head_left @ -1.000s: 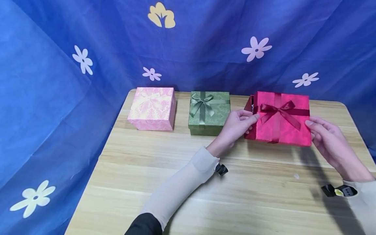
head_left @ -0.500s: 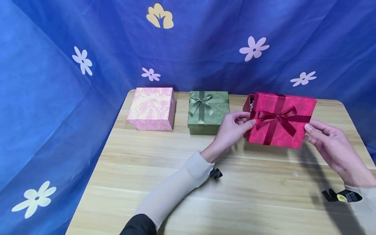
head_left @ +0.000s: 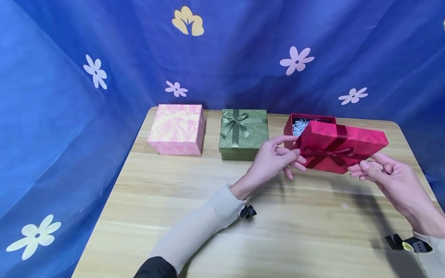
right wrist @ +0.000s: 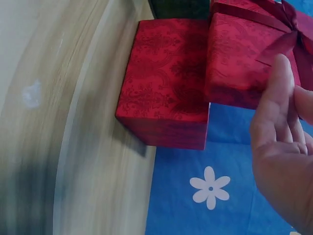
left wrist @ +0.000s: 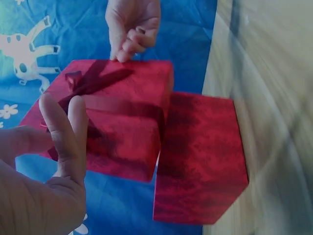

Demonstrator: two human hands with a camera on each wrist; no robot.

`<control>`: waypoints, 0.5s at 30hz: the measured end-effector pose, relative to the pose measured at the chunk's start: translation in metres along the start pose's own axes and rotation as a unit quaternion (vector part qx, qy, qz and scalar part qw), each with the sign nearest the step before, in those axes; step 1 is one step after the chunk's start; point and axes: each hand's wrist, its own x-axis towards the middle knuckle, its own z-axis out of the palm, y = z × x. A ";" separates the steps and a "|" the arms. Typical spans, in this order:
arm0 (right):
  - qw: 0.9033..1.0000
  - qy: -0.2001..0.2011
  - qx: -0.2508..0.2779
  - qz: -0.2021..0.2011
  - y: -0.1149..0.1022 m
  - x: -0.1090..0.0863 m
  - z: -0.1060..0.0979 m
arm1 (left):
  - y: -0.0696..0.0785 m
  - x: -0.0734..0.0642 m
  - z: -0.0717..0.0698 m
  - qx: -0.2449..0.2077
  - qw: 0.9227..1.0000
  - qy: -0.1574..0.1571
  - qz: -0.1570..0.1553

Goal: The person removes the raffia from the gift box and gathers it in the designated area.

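Note:
A red gift-box lid (head_left: pixel 358 141) with a dark red ribbon bow is tilted up, partly over its red box (head_left: pixel 288 132). Pale shredded paper (head_left: pixel 299 126) shows at the box's exposed left side. My left hand (head_left: pixel 269 160) holds the lid by its left edge, some fingers spread apart. At the lid's lower right edge, my right hand (head_left: pixel 396 179) pinches it between thumb and fingers. Both wrist views show the lid (left wrist: pixel 127 132) raised off the box (right wrist: pixel 166 73), and the ribbon across it. The rest of the box's inside is hidden.
A green gift box (head_left: pixel 245 133) with a bow stands left of the red one, lid on. Farther left is a pink gift box (head_left: pixel 176 129). A blue flowered cloth (head_left: pixel 243 50) hangs behind the wooden table (head_left: pixel 278 239).
The red lid has come up off its box and tilted, moving right and toward me. Shredded paper inside the box has come into view. Both hands have moved slightly toward me.

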 end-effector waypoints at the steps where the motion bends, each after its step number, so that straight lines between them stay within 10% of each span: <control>1: 1.000 -0.006 -0.003 -0.003 0.000 -0.003 0.000 | 0.000 -0.002 0.001 -0.009 1.000 -0.001 -0.001; 7: 1.000 -0.029 -0.007 -0.011 0.001 -0.012 0.000 | -0.003 -0.009 0.004 -0.051 0.999 0.008 0.003; 15: 0.978 -0.086 0.188 -0.015 0.005 -0.024 -0.005 | -0.010 -0.024 0.005 -0.062 0.998 -0.009 -0.015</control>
